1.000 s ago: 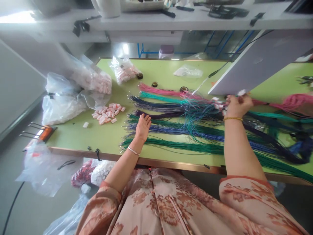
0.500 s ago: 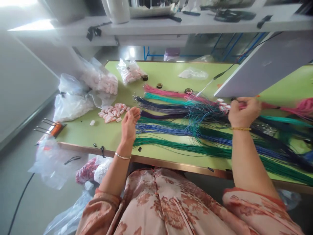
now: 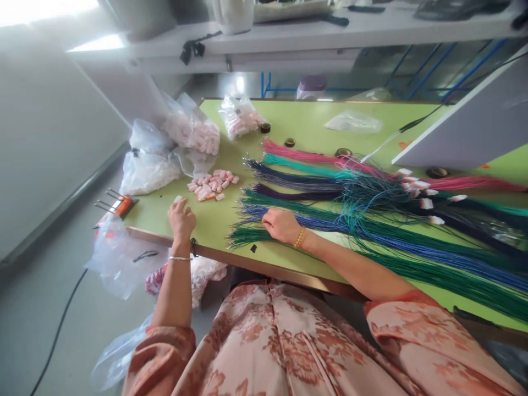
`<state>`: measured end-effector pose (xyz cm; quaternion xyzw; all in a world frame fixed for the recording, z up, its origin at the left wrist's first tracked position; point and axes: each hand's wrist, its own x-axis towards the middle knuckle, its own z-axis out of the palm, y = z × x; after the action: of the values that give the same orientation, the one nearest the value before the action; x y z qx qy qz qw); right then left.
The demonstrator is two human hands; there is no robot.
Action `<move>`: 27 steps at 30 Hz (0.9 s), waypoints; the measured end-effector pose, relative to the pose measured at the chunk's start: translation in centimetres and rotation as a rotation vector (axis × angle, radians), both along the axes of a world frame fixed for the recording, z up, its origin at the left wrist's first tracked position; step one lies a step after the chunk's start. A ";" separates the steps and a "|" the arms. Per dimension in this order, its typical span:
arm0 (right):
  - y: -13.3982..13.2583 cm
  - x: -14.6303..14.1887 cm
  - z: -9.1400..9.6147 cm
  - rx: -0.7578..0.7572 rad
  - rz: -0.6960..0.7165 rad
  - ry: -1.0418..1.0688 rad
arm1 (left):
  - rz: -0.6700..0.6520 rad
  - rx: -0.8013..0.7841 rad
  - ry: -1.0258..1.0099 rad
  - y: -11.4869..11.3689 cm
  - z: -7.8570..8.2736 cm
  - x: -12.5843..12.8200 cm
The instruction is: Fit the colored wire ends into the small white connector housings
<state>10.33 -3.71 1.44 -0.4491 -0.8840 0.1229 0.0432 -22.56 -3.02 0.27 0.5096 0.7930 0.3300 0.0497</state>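
Observation:
My left hand [image 3: 181, 221] is at the left front of the table, its fingertips closed on a small white plastic connector [image 3: 178, 199]. A heap of pink and white connectors [image 3: 210, 185] lies just beyond it to the right. Over the blue wires [image 3: 252, 211] and the front green wires [image 3: 247, 236], my right hand [image 3: 282, 225] has thumb and fingers pinched together. What sits in that pinch is hidden. Farther right, several white connectors [image 3: 426, 204] are fitted to wires on top of a tangled teal bundle [image 3: 363, 192].
Bags of connectors [image 3: 192, 135] stand at the back left. An orange piece with metal prongs [image 3: 121, 207] is at the left table corner. Rolls of black tape [image 3: 343, 153] lie behind the pink wires [image 3: 297, 154]. A white shelf [image 3: 289, 48] crosses above, with an upright panel at right.
My right hand has come from the connectors at right to the wires near the left ends. My left hand has moved left to the lone connector. The view has shifted left.

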 end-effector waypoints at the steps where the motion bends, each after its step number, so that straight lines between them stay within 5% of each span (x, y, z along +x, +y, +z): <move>1: 0.0 -0.4 0.0 0.015 0.001 -0.021 | 0.014 -0.017 0.015 0.1 -0.1 -0.4; 7: -0.1 -1.2 0.6 -0.024 -0.012 -0.031 | -0.014 -0.058 0.108 0.8 -0.3 -1.1; 15: 1.1 -2.0 1.6 -0.342 0.050 0.357 | -0.263 -0.002 0.148 2.8 -0.1 1.0; 22: 1.7 -1.9 2.6 -0.185 -0.028 0.224 | -0.272 0.021 0.173 3.3 -0.4 1.8; 27: 1.8 -1.7 3.2 -0.183 -0.049 0.237 | -0.196 0.084 -0.181 2.2 -0.1 1.7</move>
<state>8.60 -1.87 4.59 -0.4548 -0.8466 0.2540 0.1091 -20.84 -0.84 0.21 0.5546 0.7171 0.4011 0.1315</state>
